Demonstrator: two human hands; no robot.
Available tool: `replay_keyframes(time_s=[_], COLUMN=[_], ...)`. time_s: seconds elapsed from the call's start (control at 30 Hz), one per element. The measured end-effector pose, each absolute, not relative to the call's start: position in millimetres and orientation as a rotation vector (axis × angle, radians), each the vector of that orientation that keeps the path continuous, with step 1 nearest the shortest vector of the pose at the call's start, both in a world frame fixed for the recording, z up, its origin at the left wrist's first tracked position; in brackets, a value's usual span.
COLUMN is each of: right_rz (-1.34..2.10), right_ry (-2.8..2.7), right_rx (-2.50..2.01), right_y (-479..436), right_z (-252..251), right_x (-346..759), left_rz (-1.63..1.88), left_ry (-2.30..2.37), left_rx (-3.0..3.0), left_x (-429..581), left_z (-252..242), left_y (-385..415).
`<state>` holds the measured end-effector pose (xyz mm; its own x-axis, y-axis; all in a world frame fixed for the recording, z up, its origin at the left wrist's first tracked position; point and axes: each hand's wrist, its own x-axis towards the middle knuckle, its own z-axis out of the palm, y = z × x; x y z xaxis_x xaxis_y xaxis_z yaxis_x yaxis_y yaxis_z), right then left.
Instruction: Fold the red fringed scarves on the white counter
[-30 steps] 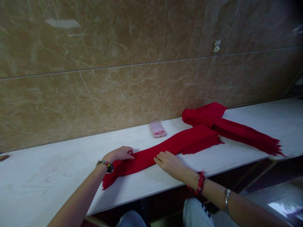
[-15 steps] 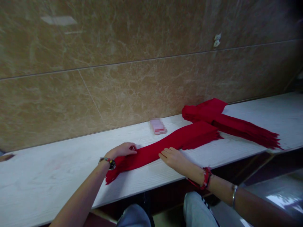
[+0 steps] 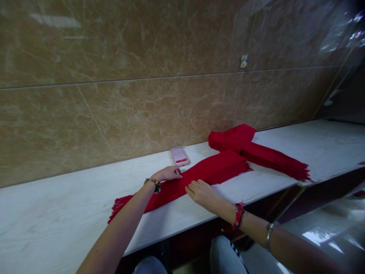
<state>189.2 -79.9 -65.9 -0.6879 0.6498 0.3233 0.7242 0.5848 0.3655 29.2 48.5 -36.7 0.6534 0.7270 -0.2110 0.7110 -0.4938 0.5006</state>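
Note:
A long red fringed scarf (image 3: 211, 167) lies lengthwise on a white wood-grain bench top, its far-left fringe (image 3: 119, 205) spread near my left forearm. My left hand (image 3: 169, 173), with a beaded bracelet at the wrist, is at the scarf's far edge, fingers bent and closed on the cloth. At the near edge, my right hand (image 3: 201, 192) has its fingers curled over the fabric; its thumb is hidden. Beyond the right part of this scarf, a bundle of folded red scarves (image 3: 273, 158) lies crosswise, fringe pointing right.
A pink phone-like object (image 3: 180, 156), partly blurred, lies behind the scarf near the marbled wall (image 3: 148, 114). The white bench top (image 3: 57, 213) runs along the wall, its front edge just above my knees (image 3: 228, 255). A small white fitting (image 3: 243, 61) is on the wall.
My left hand has slid rightward along the scarf, closer to my right hand, and the left fringe now shows spread out. The view has turned somewhat to the right.

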Motion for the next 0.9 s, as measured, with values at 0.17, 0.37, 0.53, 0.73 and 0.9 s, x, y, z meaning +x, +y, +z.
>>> replay_keyframes(time_s=[0.17, 0.37, 0.53, 0.73, 0.9], right_rz=[-0.748, -0.781, -0.802, -0.858, -0.829], right_ry=[-2.619, -2.638, -2.62, -2.49, -2.484], right_rx=[-1.238, -1.166, -1.072, -1.093, -1.109], right_y=[-77.5, -71.1, -73.7, -69.7, -64.6], right_z=[-66.3, -62.7, -58.9, -64.8, -61.1], right_x=[198.3, 197.4, 196.1, 194.5, 196.9], left_rz=[0.097, 0.191, 0.229, 0.262, 0.217], left_ry=[1.037, 0.978, 0.899, 0.846, 0.892], left_rx=[2.209, 2.018, 1.814, 1.666, 1.681], left_x=[41.7, 46.0, 40.1, 45.0, 39.8], left_z=[-34.7, -34.4, -36.1, -31.3, -27.7], left_y=[48.4, 49.3, 53.0, 51.6, 49.8])
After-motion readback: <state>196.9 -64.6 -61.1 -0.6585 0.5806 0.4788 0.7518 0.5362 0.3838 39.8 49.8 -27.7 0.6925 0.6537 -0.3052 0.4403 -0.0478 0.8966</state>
